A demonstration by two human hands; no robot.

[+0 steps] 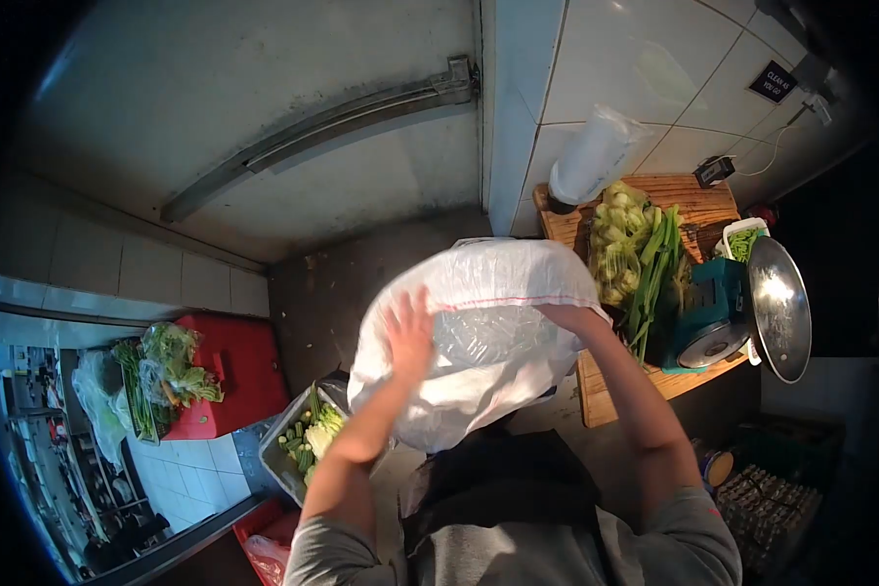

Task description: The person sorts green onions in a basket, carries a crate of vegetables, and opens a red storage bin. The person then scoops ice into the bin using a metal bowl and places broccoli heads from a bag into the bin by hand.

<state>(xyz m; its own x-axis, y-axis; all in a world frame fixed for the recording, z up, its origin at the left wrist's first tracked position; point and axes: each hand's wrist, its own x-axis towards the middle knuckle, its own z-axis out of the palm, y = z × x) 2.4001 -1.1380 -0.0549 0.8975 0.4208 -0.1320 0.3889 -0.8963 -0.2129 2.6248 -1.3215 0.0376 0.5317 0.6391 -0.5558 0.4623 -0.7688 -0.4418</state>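
A large white woven sack (503, 269) stands upright in front of me, its mouth wide and its rim, marked by a red stitched line, folded over. Clear plastic (488, 334) shows inside the mouth. My left hand (410, 337) lies against the near left side of the sack, fingers spread, slightly blurred. At the right side of the mouth, my right hand (571, 318) is closed on the rim, with its fingers partly hidden by the sack.
On the right, a wooden table (606, 396) bears bagged green vegetables (620, 234), long green stalks (659, 273) and a teal scale (708, 313) with a metal pan (779, 308). A vegetable crate (273, 451) and red box (249, 376) stand left; egg trays (767, 508) lie lower right.
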